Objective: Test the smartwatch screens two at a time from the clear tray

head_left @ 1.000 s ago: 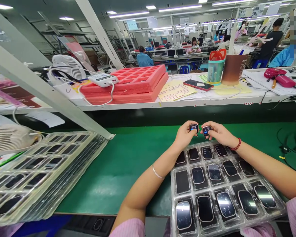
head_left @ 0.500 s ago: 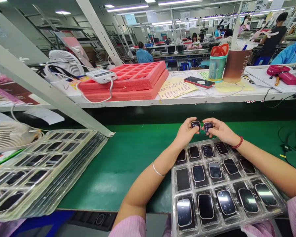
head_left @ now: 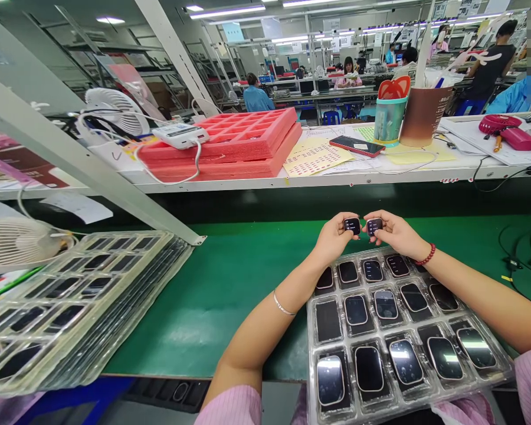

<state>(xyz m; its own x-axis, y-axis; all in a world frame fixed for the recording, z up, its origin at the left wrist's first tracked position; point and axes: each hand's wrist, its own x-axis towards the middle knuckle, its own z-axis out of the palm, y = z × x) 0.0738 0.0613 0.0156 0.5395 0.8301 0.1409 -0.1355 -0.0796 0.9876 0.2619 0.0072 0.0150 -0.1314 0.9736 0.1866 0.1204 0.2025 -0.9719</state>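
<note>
My left hand (head_left: 336, 233) is closed around the edges of a square smartwatch (head_left: 351, 226) whose lit screen faces me. Beside it, my right hand (head_left: 392, 229) grips a second smartwatch (head_left: 374, 226), also lit, with the thumb at its lower edge. The two watches are close together but apart. Below my hands lies a clear plastic tray (head_left: 312, 360) with several watch bodies in its pockets, a few with lit screens. One pocket (head_left: 328, 320) in the left column shows no watch. My right forearm passes over the tray's far right corner.
A stack of similar filled trays (head_left: 159, 277) stands at the left by a white fan (head_left: 17, 242). Red foam trays (head_left: 256, 150), a phone (head_left: 357, 146) and cups (head_left: 390, 118) rest on the shelf ahead. Black cables (head_left: 513, 262) lie at right. A slanted white post (head_left: 115, 177) crosses the left.
My left thumb has moved off the screen of the left watch to its lower edge, so more of the display shows. The right hand has hardly moved.
</note>
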